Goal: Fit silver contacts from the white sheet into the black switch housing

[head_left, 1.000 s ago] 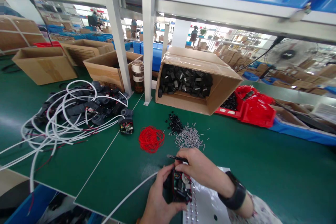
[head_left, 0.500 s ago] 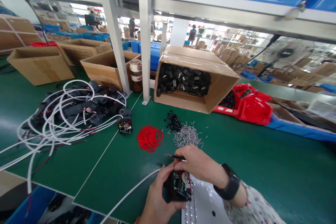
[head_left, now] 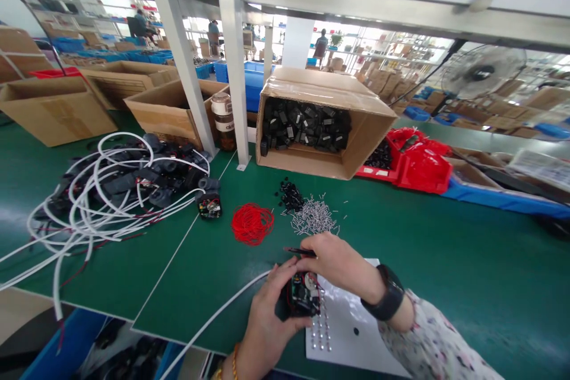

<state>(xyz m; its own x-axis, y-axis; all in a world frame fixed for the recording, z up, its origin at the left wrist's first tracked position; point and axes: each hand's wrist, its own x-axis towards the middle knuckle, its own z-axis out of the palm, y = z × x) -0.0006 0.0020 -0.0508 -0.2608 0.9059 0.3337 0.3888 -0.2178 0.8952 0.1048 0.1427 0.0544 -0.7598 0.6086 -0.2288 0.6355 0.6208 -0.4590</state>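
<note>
My left hand (head_left: pixel 266 323) is closed around a small black housing (head_left: pixel 303 297), with a green circuit board, red wires and a round metallic part showing inside its open face. A white cable (head_left: pixel 218 312) runs from behind the housing toward the lower left. Between the fingers of my right hand (head_left: pixel 333 261) is a slim black tool (head_left: pixel 296 250), its end pointing left; its exact kind is hard to make out. The right fingertips are at the housing's top edge. Under both hands lies a white sheet (head_left: pixel 342 332) with rows of small shiny metal pieces (head_left: pixel 321 332).
Ahead lie a red wire bundle (head_left: pixel 252 224), small black parts (head_left: pixel 291 195) and grey pins (head_left: pixel 314 217). A similar housing (head_left: pixel 209 206) sits beside a pile of white cables (head_left: pixel 100 190). A carton (head_left: pixel 374 142) of black parts, a bottle (head_left: pixel 224 122) and a red bin (head_left: pixel 418 166) stand behind.
The whole view has shifted slightly, so the bench items appear a little higher and more to the left. Both hands keep their hold on the housing and the slim black tool.
</note>
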